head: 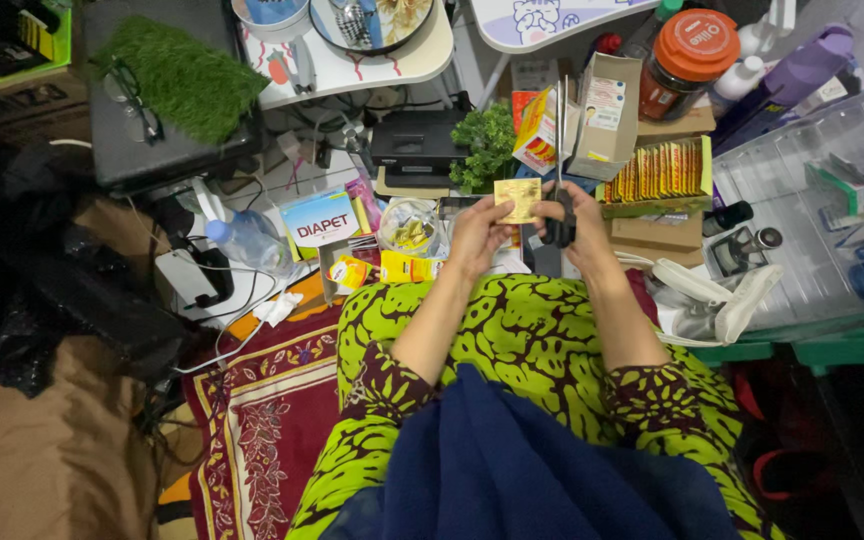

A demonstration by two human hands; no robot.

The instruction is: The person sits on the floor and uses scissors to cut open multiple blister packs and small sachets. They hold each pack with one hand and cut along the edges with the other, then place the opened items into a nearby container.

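Observation:
My left hand [476,232] pinches a small yellow sachet [519,197] by its lower left corner and holds it upright in front of me. My right hand [569,222] grips black-handled scissors [559,160], fingers through the loops, with the blades pointing up and away just right of the sachet's edge. Both hands hover above my lap, which is covered in green patterned cloth.
A cardboard box of several yellow sachets [658,172] sits right of the hands. A clear bowl [410,227], small plant [484,146], water bottle [245,240] and printer [418,139] lie ahead. A clear plastic bin [812,210] is at right.

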